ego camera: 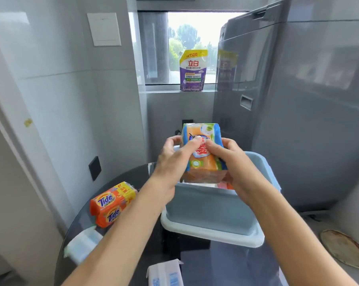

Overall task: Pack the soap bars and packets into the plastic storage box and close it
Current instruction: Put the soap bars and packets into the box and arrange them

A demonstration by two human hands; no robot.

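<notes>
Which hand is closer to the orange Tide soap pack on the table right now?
Left. The left hand grips the soap packet above the blue box, up and right of the Tide pack. The right hand holds the packet's far side, farther away.

White packet (165, 274) cut by bottom edge; box interior (226, 185) mostly hidden.

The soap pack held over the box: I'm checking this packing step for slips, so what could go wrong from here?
1. Both the left hand and the right hand pinch the soap pack by its slick wrapper above the blue storage box; it might slip and miss the opening.
2. The box seems to sit near the round table's edge, so a hard drop could shift it.
3. The Tide pack lies close to the left forearm and could get nudged.
</notes>
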